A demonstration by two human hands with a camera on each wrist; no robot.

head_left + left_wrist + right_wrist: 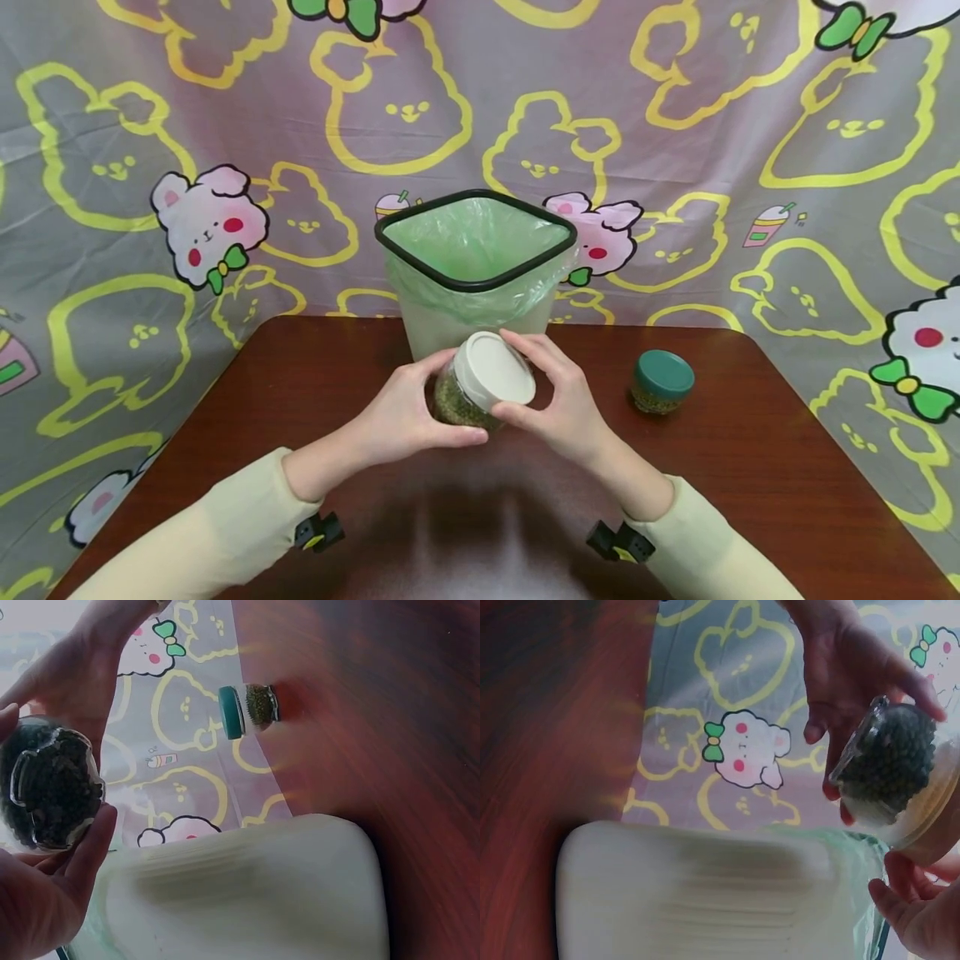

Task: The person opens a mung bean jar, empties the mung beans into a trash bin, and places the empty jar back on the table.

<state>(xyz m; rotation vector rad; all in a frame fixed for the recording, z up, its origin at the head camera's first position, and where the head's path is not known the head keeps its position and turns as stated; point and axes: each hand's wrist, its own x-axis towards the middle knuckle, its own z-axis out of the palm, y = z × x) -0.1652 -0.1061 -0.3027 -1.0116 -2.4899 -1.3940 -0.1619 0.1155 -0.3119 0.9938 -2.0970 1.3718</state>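
Note:
A clear jar point(457, 407) of small green beans is held up off the table, tilted, in front of the bin. My left hand point(405, 412) grips its body, with the thumb stretched along the near side. Across the jar's top sits a cream lid point(504, 371); my right hand point(562, 404) pinches its rim between thumb and fingers. Seen from the left wrist, the jar's base point(52, 787) faces the camera with beans behind the glass. In the right wrist view the beans point(892, 761) lie heaped to one side inside it.
Behind the hands stands a pale bin point(442, 325) with a black rim and green plastic liner. A second jar with a teal lid point(665, 374) stands upright on the right of the brown table point(750, 467). A patterned cloth point(450, 125) hangs around the table.

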